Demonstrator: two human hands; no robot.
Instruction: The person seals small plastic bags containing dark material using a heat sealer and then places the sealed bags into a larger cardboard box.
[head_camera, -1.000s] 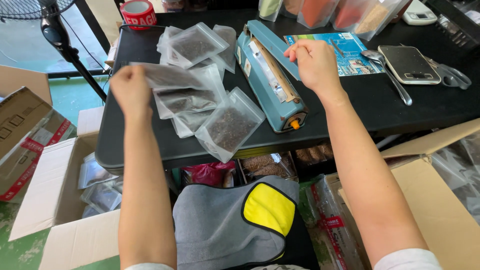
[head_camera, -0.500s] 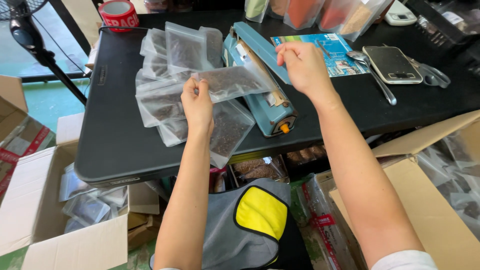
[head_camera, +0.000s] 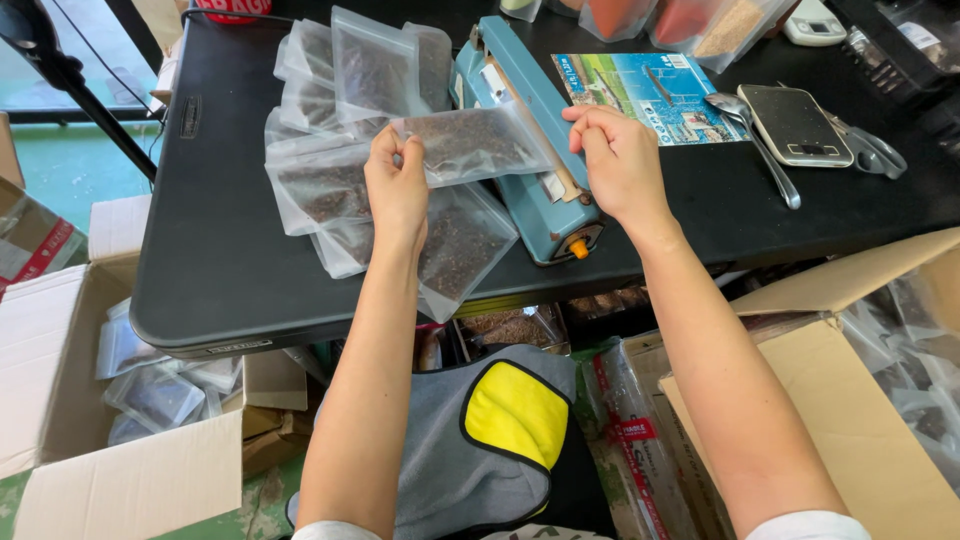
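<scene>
A filled clear pouch (head_camera: 470, 145) is gripped by the left hand (head_camera: 397, 185) and right hand (head_camera: 620, 160) at the blue sealer (head_camera: 530, 150), not yet pressed, while many finished pouches (head_camera: 330, 110) are piled beside.

A clear pouch (head_camera: 470, 145) speckled with dark brown grains is seen against a matte black desk (head_camera: 230, 270). The sealing machine (head_camera: 530, 150) is coloured teal-blue, with an orange knob at its near end. A blue and green printed card (head_camera: 650, 95) is shown far right. The apron (head_camera: 480, 440) is grey, patched with bright yellow edged in black.
</scene>
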